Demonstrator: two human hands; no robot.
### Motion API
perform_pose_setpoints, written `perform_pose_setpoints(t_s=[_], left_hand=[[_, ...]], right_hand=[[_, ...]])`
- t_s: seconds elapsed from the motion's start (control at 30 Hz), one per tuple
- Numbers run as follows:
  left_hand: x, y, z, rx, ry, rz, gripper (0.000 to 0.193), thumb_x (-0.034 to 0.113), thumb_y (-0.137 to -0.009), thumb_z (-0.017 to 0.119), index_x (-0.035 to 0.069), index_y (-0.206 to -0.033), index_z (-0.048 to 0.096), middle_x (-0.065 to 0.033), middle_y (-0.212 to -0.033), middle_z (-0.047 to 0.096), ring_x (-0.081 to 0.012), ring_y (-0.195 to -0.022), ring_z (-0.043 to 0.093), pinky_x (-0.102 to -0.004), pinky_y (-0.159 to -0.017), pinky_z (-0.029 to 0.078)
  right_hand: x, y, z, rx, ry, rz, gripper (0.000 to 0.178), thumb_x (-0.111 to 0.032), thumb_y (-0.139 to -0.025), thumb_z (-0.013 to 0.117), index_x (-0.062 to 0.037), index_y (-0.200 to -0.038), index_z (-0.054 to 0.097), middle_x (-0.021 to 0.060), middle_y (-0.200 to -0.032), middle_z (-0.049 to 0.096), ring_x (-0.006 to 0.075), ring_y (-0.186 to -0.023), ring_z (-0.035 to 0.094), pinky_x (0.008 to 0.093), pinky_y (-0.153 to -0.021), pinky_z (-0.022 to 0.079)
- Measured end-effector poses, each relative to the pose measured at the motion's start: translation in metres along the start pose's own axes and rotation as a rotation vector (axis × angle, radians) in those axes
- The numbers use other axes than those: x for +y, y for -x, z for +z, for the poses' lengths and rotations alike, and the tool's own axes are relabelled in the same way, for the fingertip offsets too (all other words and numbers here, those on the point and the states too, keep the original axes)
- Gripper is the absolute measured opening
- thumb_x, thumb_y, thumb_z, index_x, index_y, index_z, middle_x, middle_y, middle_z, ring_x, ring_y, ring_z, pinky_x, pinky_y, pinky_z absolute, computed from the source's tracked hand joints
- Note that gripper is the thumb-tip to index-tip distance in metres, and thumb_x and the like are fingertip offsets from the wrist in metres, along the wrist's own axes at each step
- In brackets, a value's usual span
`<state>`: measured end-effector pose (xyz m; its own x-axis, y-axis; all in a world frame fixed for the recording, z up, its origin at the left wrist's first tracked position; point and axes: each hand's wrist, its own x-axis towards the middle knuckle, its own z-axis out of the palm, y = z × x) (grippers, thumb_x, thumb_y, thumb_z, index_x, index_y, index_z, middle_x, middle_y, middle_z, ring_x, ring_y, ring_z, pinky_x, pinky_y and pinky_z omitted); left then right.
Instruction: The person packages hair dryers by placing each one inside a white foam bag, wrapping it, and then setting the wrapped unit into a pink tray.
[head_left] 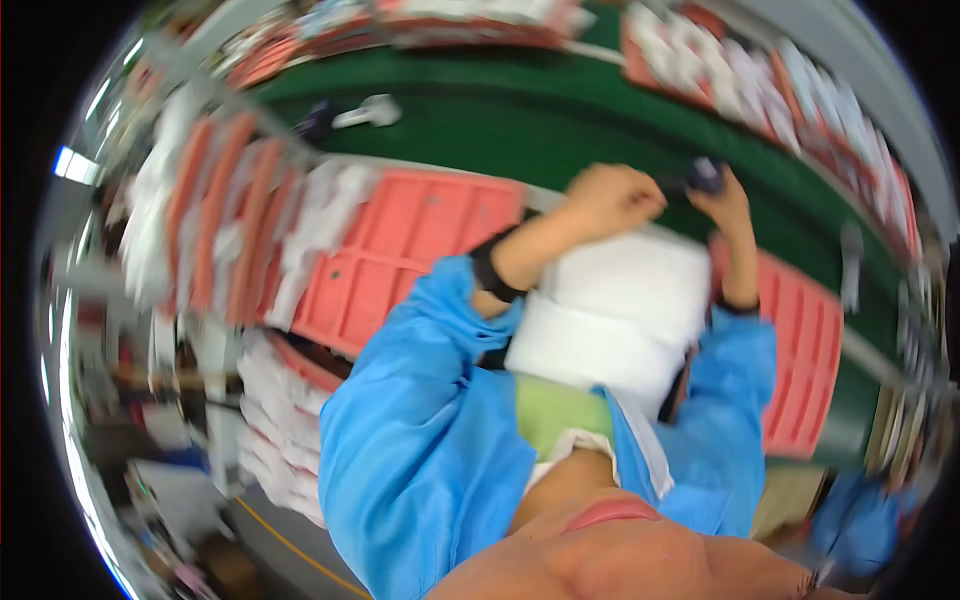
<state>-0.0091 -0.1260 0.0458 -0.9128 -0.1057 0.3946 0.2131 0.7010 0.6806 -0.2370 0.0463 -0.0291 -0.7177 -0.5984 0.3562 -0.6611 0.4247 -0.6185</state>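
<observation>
My right hand [728,208] is closed around a dark blue rounded part [706,175], whose exact kind I cannot make out. A darker piece of it points toward my left hand. Beside it, my left hand [612,200] has its fingers curled in; what they hold, if anything, is hidden and smeared by motion. Both hands are over the near edge of the green conveyor belt [520,120]. Between my forearms lies a white padded block or stack [625,290], close to my body. Blue sleeves and black wristbands show on both arms.
Pink ribbed trays lie left [400,240] and right [800,350] of the white block. On the belt sit a white handle-shaped piece [370,111] and a dark part [317,121]. More trays with white parts [700,65] line the far side. Stacked pink trays [220,220] stand at left.
</observation>
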Motion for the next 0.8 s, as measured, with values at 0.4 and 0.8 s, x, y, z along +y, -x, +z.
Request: perform_pose_setpoints(t_s=[0.4, 0.8], left_hand=[[0.043, 0.006, 0.085, -0.375, -0.31, 0.106, 0.019, 0.022, -0.082, 0.067, 0.004, -0.081, 0.063, -0.0134, -0.076, 0.063, -0.0303, -0.066, 0.063, -0.0397, -0.058, 0.05], [0.026, 0.006, 0.129, -0.307, -0.326, 0.136, 0.032, 0.032, -0.078, 0.071, 0.002, -0.08, 0.061, -0.0151, -0.079, 0.064, -0.0331, -0.066, 0.064, -0.0395, -0.054, 0.05]], right_hand=[[-0.019, 0.008, -0.009, 0.044, 0.038, 0.108, 0.068, -0.03, -0.06, 0.081, -0.0028, -0.116, 0.055, 0.0201, -0.104, 0.065, 0.0356, -0.097, 0.063, 0.0373, -0.085, 0.05], [-0.024, 0.009, -0.016, 0.009, -0.015, 0.101, 0.066, -0.028, -0.061, 0.08, -0.0024, -0.116, 0.054, 0.0187, -0.1, 0.065, 0.0328, -0.093, 0.063, 0.0355, -0.083, 0.049]])
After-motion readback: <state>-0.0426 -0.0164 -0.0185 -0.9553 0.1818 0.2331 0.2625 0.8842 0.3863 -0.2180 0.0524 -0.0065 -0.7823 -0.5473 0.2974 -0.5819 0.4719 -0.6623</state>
